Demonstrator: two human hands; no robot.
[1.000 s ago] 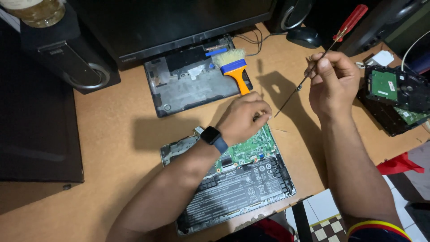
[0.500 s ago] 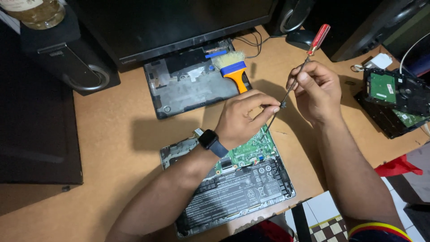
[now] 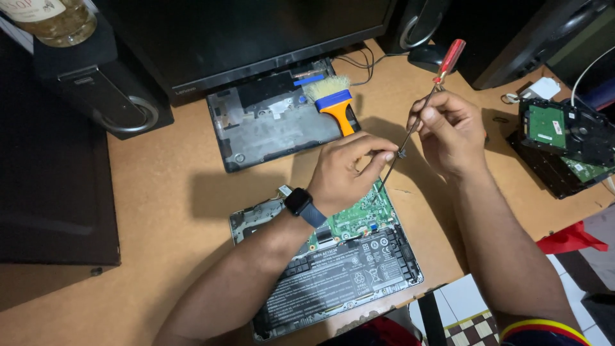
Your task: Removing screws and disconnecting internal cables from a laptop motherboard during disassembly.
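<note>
Overhead, right hand (image 3: 448, 131) grips screwdriver (image 3: 426, 102); left hand (image 3: 349, 170) pinches its tip, maybe screw; brush (image 3: 333, 102) beyond.

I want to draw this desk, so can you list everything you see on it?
Opened laptop with green circuit board and black battery: one, front middle of the desk.
Grey laptop bottom cover: one, behind it.
Brush with orange handle and blue band: one, on the cover's right end.
Black monitor: one, at the back.
Black speakers: two, either side of the monitor.
Bare hard drives with green boards: stacked, far right.
Light brown wooden desk: one.
Red-handled screwdriver: one, in the right hand.
Black smartwatch: one, left wrist.
Left hand: pinching at the shaft's tip.
Right hand: gripping the shaft.
</note>
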